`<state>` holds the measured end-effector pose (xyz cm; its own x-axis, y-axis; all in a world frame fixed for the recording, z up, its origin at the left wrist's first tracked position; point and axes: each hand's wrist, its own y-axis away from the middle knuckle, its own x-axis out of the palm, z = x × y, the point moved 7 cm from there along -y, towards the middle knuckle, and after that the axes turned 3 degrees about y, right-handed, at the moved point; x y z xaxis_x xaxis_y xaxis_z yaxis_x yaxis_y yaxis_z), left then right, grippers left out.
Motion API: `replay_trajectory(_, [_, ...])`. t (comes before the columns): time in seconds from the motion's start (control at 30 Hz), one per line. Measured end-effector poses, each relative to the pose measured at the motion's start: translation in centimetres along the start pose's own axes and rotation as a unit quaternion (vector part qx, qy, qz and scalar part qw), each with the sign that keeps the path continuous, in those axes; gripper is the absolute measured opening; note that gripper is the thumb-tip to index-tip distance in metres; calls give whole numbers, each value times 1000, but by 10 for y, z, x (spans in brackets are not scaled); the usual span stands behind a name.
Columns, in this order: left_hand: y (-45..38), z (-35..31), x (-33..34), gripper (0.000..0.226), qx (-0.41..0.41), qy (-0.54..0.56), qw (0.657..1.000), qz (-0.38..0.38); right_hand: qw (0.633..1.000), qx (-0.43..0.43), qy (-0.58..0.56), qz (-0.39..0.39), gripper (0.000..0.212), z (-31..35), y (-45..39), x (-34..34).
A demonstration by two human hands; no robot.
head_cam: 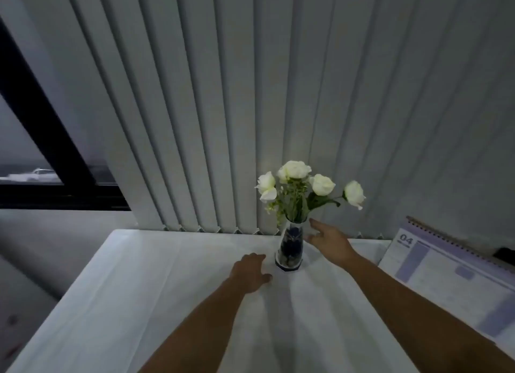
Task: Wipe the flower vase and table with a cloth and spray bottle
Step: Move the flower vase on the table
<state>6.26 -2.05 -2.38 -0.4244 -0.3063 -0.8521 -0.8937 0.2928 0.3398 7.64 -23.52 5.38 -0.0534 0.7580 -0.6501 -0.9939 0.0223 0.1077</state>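
A slim blue-and-white flower vase (290,247) with white roses (295,183) stands upright near the far edge of a white table (156,283). My left hand (250,272) rests on the tabletop just left of the vase's base, fingers curled down, holding nothing. My right hand (328,241) hovers to the right of the vase's neck, fingers spread, close to it but apart from it. No cloth or spray bottle is in view.
A desk calendar (446,269) showing "04" lies at the table's right side. Vertical blinds (250,93) hang right behind the table. A dark-framed window (33,149) is at the left.
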Motion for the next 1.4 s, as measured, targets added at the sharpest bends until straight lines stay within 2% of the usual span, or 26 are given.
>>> replay_trajectory(0.17, [-47, 4, 19, 83, -12, 14, 1000, 20, 999, -22, -35, 6, 46, -5, -24, 10])
replay_trajectory(0.3, [-67, 1, 30, 75, 13, 25, 1000, 1, 999, -9, -48, 19, 27, -11, -32, 15])
replay_trajectory(0.43, [-82, -1, 31, 71, 37, 28, 998, -38, 997, -16, -72, 24, 32, -14, -35, 14])
replay_trajectory(0.63, [-92, -1, 29, 80, 73, -5, 997, -39, 996, -18, -71, 54, 31, -14, -36, 22])
replay_trajectory(0.87, [-91, -8, 27, 67, 81, 1, 992, -100, 995, -24, -75, 58, 35, -10, -39, 19])
replay_trajectory(1.0, [-85, -10, 26, 71, 92, -18, 987, -128, 995, -25, -74, 62, 34, -10, -36, 18])
replay_trajectory(1.23, [-55, -12, 31, 81, 90, -11, 988, -125, 994, -11, -90, 67, 30, -18, -11, 20])
replay_trajectory(1.4, [-24, -19, 43, 67, 74, -7, 991, -110, 994, -11, -88, 70, 32, -13, 22, 16])
